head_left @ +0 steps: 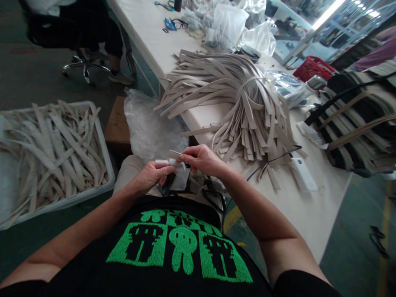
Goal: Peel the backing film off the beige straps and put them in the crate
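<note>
In front of my lap, my left hand (151, 175) is closed on a small white rolled piece (161, 163), perhaps tape or film; its exact kind is unclear. A thin, crinkled white flap (180, 177) hangs from it between the hands. My right hand (203, 159) pinches a thin pale strip (174, 152), seen nearly edge-on, close to the white piece. Beyond my right hand, a large tied bundle of beige-grey straps (248, 94) lies on the table, its loose ends fanning toward me.
At left, a white plastic bin (110, 169) holds many loose straps. A cardboard box (117, 123) and clear plastic bag (148, 120) stand by the table (320, 213). A white device (303, 174), cable, striped stack (362, 121) and red basket (314, 67) lie right. Someone sits at upper left.
</note>
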### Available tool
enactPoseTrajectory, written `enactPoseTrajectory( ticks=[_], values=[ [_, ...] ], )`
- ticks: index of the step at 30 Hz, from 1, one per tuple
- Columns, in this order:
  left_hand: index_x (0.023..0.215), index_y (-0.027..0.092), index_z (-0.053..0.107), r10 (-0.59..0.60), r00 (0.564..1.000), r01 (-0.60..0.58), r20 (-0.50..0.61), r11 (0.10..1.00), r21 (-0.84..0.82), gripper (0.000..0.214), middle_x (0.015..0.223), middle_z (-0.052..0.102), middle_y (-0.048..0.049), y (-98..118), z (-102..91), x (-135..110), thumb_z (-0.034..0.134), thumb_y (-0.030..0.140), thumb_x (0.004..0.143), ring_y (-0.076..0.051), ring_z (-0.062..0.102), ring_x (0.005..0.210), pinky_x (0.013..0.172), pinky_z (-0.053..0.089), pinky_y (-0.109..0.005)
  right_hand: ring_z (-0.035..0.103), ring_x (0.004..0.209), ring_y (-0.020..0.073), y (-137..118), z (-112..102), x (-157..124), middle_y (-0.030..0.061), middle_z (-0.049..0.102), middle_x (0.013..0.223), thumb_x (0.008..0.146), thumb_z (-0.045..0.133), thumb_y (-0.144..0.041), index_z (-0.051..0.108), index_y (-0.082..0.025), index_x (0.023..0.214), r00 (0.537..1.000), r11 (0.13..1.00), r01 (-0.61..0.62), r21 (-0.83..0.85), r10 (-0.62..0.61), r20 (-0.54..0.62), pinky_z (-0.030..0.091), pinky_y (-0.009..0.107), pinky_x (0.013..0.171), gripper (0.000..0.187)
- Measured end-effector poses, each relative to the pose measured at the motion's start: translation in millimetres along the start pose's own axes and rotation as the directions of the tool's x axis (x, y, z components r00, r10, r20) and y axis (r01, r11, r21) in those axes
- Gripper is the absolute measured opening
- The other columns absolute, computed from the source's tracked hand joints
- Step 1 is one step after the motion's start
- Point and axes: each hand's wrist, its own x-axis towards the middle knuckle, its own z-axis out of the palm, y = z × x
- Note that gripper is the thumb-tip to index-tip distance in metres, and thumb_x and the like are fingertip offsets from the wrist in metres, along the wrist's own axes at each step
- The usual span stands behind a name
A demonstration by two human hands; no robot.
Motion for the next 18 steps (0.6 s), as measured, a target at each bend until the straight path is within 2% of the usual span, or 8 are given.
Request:
enactPoseTrajectory(
  ticks=[3,6,8,11,15,18],
  values=[
    [0.052,0.015,0.066,-0.009,1.000,0.009,-0.019,0.999,-0.033,0.041,0.043,0.050,0.0002,-4,5.3,5,0.089,0.044,0.069,-0.007,0.042,0.041,0.041,0.028,-0.019,0.052,0.046,0.0073,-3,3,2,-0.0046,0.055,0.056,0.096,0.061,-0.033,0.078,-0.013,0.090,1.000,0.999,0.019,-0.033,-0.020,-0.018,0.037,0.020,0.050,0.027],
    [0.052,0.014,0.062,-0.049,0.994,0.023,-0.102,0.970,-0.240,0.041,0.042,0.046,0.0032,-6,8.7,10,0.093,0.038,0.065,-0.005,0.039,0.039,0.039,0.028,-0.018,0.054,0.048,0.0082,-5,1,-1,-0.0034,0.058,0.060,0.096,0.061,-0.037,0.077,-0.014,0.093,0.995,1.000,0.002,-0.019,-0.004,-0.101,0.038,0.020,0.051,0.028],
    [0.058,0.013,0.063,-0.086,0.983,0.011,-0.161,0.908,-0.419,0.040,0.044,0.044,0.0061,-5,6.6,13,0.096,0.034,0.062,-0.004,0.037,0.038,0.037,0.029,-0.016,0.053,0.047,0.0086,-6,0,-7,-0.0036,0.056,0.059,0.097,0.059,-0.040,0.076,-0.015,0.093,0.989,1.000,-0.012,-0.016,0.010,-0.145,0.037,0.020,0.049,0.031],
    [0.065,0.011,0.064,-0.143,0.966,-0.016,-0.215,0.798,-0.602,0.040,0.052,0.050,0.0059,0,-0.1,16,0.099,0.029,0.059,-0.002,0.036,0.038,0.036,0.032,-0.014,0.050,0.046,0.0091,-5,1,-21,-0.0047,0.050,0.054,0.098,0.056,-0.038,0.076,-0.015,0.090,0.996,0.997,-0.022,-0.075,0.015,-0.093,0.035,0.021,0.049,0.031],
    [0.069,0.009,0.064,-0.198,0.954,-0.014,-0.225,0.720,-0.694,0.035,0.064,0.063,0.0013,5,-2.5,17,0.097,0.023,0.065,0.001,0.037,0.039,0.036,0.035,-0.012,0.044,0.053,0.0090,-2,11,-30,-0.0034,0.052,0.058,0.096,0.059,-0.029,0.074,-0.015,0.081,0.993,0.970,0.032,-0.239,-0.057,-0.101,0.030,0.022,0.053,0.025],
    [0.068,0.009,0.065,-0.182,0.961,-0.016,-0.209,0.716,-0.698,0.036,0.061,0.061,0.0020,4,2.5,18,0.097,0.022,0.063,0.000,0.039,0.039,0.036,0.036,-0.012,0.044,0.056,0.0095,-1,17,-26,-0.0028,0.054,0.060,0.095,0.060,-0.026,0.075,-0.014,0.081,0.992,0.954,0.032,-0.297,-0.068,-0.110,0.029,0.023,0.055,0.024]
  ],
)
